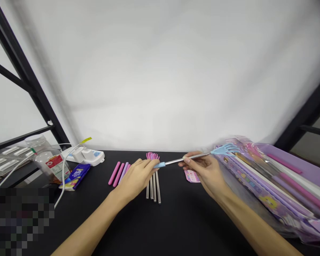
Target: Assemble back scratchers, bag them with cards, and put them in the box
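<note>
A light blue back scratcher (173, 161) with a metal shaft and a claw-shaped head is held across the table, its head to the right. My left hand (138, 174) is closed around its blue handle end, mostly covering it. Farther along, my right hand (202, 169) pinches the metal shaft just short of the head. Below and behind my left hand lie several metal shafts with pink and purple claw heads (153, 155). Several loose pink and purple handles (119, 174) lie left of them, partly hidden by that hand. A small pink card (192, 176) rests beneath my right hand.
At right stands a purple box (301, 160) beside clear bags of packed back scratchers (274, 192). On the left are a white power strip (94, 156) with a cable, a blue packet (78, 175) and a clear plastic jar (51, 163). The table (176, 224) is black.
</note>
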A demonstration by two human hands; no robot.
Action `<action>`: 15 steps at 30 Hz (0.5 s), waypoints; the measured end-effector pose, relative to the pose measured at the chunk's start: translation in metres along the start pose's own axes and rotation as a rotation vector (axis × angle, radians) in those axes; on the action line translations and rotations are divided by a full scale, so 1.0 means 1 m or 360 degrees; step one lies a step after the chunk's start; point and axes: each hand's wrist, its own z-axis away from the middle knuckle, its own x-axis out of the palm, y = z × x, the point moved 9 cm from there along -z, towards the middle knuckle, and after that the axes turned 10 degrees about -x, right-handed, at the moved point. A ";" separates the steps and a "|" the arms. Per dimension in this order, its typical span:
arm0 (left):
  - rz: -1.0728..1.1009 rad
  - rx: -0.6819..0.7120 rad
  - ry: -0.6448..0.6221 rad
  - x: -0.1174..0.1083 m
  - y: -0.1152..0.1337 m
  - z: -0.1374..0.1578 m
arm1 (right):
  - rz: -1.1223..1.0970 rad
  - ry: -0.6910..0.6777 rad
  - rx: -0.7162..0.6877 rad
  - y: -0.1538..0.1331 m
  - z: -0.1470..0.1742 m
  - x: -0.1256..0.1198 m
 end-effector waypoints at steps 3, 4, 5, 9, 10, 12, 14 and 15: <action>0.0170 0.0054 0.0011 -0.003 0.000 0.002 | 0.0030 -0.0038 0.0013 -0.001 0.000 0.000; 0.0238 0.0064 0.0023 -0.004 0.001 0.003 | 0.0027 -0.0050 0.0018 -0.001 0.000 0.001; 0.0302 0.0078 0.0047 -0.005 0.002 0.003 | 0.0022 -0.0068 0.0027 -0.001 0.001 0.003; 0.0404 0.0239 0.0245 -0.010 0.020 0.008 | -0.0031 -0.0236 0.0107 0.004 0.014 0.026; 0.0393 0.0287 0.0310 -0.012 0.026 0.010 | -0.0067 -0.0267 0.0130 0.006 0.018 0.032; 0.0358 0.0360 0.0422 -0.015 0.035 0.013 | -0.0134 -0.0281 0.0180 0.008 0.024 0.041; 0.0318 0.0384 0.0460 -0.016 0.039 0.013 | -0.0131 -0.0270 0.0236 0.010 0.026 0.045; 0.0295 0.0372 0.0446 -0.016 0.039 0.011 | -0.0104 -0.0270 0.0272 0.011 0.026 0.045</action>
